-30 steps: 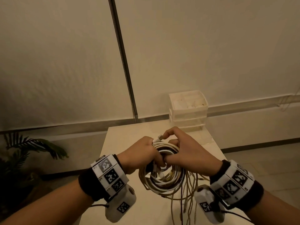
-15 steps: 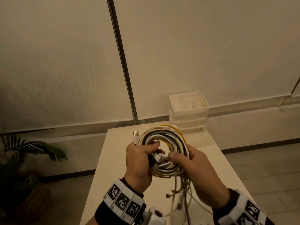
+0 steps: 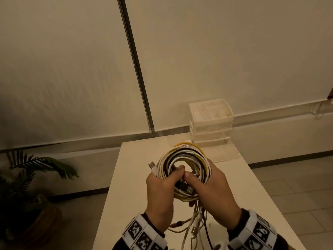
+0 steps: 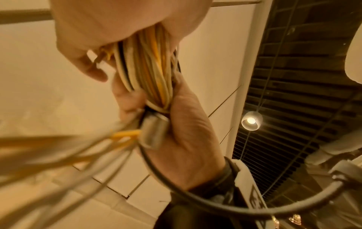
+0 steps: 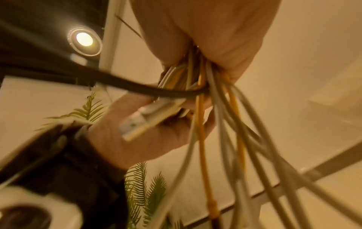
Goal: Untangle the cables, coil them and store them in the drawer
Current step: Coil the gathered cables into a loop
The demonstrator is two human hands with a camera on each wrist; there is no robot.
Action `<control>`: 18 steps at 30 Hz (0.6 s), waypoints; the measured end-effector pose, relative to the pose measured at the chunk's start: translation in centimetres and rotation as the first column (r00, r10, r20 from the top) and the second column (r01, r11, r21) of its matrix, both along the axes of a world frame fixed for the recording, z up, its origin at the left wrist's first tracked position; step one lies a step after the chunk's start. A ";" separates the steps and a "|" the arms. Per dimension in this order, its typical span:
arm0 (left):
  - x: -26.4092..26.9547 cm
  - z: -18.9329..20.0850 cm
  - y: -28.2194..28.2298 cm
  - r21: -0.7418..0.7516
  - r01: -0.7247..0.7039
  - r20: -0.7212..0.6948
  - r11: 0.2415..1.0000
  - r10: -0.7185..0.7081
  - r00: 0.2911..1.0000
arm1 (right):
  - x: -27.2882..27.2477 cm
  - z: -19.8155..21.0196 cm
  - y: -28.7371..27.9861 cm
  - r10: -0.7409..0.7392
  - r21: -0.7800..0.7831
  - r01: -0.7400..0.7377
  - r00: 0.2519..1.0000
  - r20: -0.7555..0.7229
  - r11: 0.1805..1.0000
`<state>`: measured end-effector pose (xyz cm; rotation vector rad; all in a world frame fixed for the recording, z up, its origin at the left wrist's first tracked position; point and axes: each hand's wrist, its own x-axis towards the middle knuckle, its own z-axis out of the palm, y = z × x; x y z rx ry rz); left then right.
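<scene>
A coil of white, yellow and black cables point(image 3: 185, 156) stands upright above the white table point(image 3: 129, 177). My left hand point(image 3: 167, 177) grips its lower left side, thumb through the middle. My right hand point(image 3: 203, 179) grips the lower right side, its thumb next to the left one. A USB plug point(image 3: 152, 166) sticks out at the coil's left. Loose cable ends point(image 3: 196, 222) hang below the hands. In the left wrist view the left hand point(image 4: 117, 38) wraps the cable bundle point(image 4: 149, 69). In the right wrist view the right hand point(image 5: 205, 38) wraps the strands point(image 5: 201, 74).
A translucent stacked drawer unit point(image 3: 210, 130) stands at the table's far right corner, against the wall. A potted plant point(image 3: 27, 177) sits on the floor to the left. A dark vertical pole point(image 3: 137, 69) runs up the wall behind the table.
Both hands lifted the coil off the table and turned it upright, facing me. They slid from its top to its lower sides, and the thumbs came together inside the ring.
</scene>
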<state>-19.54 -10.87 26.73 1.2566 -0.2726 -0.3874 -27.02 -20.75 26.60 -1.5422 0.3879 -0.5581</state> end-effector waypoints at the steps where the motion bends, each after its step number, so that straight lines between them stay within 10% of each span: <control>1: 0.2 0.1 0.5 0.021 0.040 0.049 0.999 -0.041 0.998 | 0.0 0.3 -0.4 0.040 -0.030 -0.040 0.999 0.000 0.999; 13: 4.7 3.7 3.0 0.334 0.300 0.146 0.893 -0.364 0.920 | 1.7 2.3 -3.5 0.346 -0.312 -0.392 0.918 -0.194 0.865; 18: 3.5 2.9 1.7 0.163 0.160 0.119 0.974 -0.180 0.976 | 2.3 3.0 -3.5 0.353 -0.232 -0.398 0.911 -0.212 0.888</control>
